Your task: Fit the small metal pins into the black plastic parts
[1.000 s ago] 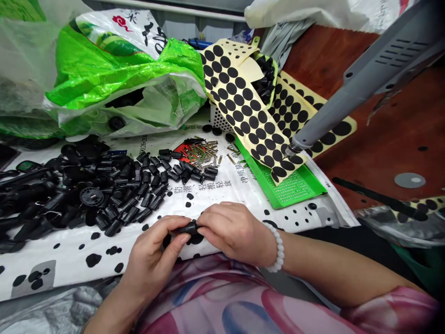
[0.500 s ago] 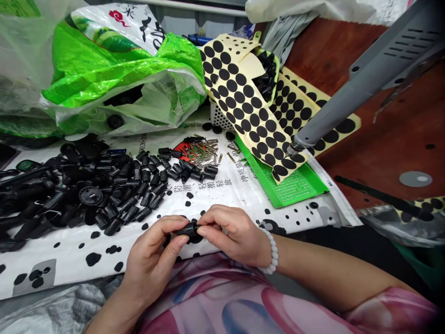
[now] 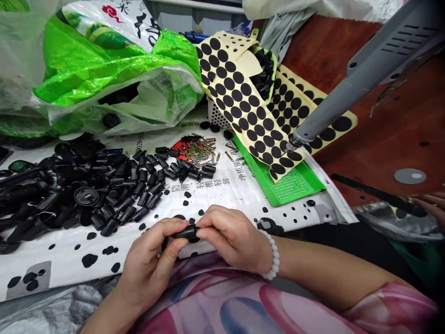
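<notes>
Down in the lower middle, the left hand holds a small black part in a narrow grip; the right hand pinches its right end. Farther back, black pieces lie piled at left, a green tray at right.

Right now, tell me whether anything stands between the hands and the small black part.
Nothing visible does. The left hand holds the small black part, and the right hand pinches its other end. The pile of black parts and the green tray lie beyond the hands.
</notes>
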Available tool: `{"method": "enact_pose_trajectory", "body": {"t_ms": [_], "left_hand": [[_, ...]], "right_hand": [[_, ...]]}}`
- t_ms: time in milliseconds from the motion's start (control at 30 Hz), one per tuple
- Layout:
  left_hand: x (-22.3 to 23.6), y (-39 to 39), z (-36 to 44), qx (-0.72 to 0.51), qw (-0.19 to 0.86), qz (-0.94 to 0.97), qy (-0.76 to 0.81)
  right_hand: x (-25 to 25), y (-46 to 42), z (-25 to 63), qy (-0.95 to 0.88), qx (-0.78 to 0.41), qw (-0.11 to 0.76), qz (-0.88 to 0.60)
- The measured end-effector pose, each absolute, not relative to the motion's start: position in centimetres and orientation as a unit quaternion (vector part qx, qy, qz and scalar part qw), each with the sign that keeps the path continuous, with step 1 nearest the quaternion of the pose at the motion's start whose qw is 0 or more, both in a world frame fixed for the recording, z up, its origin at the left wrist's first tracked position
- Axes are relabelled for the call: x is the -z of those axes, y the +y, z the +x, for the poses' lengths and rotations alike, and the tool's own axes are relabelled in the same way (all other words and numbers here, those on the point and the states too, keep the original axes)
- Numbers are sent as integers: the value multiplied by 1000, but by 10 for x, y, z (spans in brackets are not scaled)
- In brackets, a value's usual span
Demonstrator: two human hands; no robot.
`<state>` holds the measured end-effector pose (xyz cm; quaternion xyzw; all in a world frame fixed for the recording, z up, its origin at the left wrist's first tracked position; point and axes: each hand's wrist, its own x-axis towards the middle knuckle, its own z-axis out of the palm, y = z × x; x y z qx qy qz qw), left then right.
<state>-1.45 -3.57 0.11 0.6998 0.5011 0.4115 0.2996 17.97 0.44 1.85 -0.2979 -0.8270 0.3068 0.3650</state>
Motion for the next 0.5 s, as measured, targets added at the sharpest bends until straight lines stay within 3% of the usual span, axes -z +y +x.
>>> {"method": "enact_pose_trajectory", "body": {"t_ms": [100, 167, 233, 400, 500], "left_hand": [[-7, -37, -13, -373, 480, 599, 521], [-7, -38, -12, -361, 527, 569, 518], [-4, -40, -12, -381, 493, 582, 522], [13, -43, -12, -443, 296, 674, 512], [19, -41, -11, -449, 267, 691, 501]], "right_hand": [[-17, 5, 179, -891, -162, 346, -245], [-16, 5, 177, -897, -151, 339, -238], [-16, 4, 175, -877, -201, 355, -254], [-13, 0, 170, -746, -420, 396, -332], [-9, 0, 167, -654, -533, 383, -378]]}}
